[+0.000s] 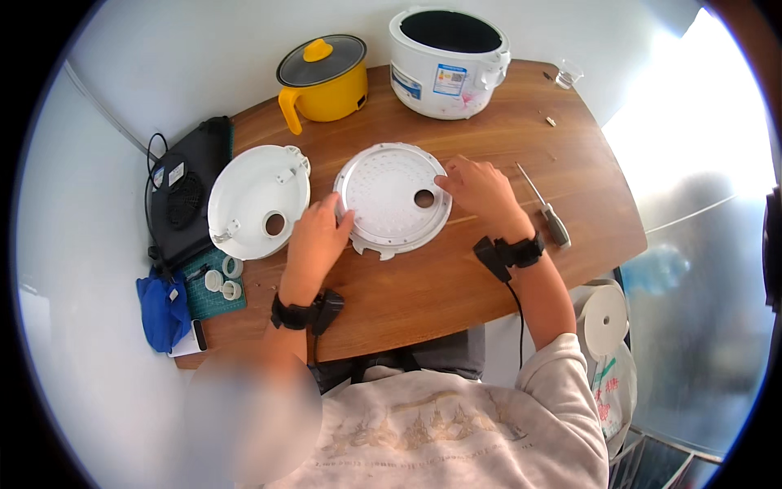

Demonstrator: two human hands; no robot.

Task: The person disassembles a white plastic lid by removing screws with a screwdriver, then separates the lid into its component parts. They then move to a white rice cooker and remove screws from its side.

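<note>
A round white lid plate, with a hole towards its right side and small fixings around its rim, lies on the table in front of me. My left hand holds its left rim, with the thumb and fingertips at the edge. At the opposite rim, near the hole, the bent fingers of my right hand grip the plate. Beside my left hand is an oval white lid shell, its hollow side up, with a hole near its lower end. To the right of my right hand lies a screwdriver.
At the back of the wooden table stand a yellow pot with a lid and a white rice cooker body. A black appliance, white rings and blue cloth occupy the left. A small clear cup stands far right.
</note>
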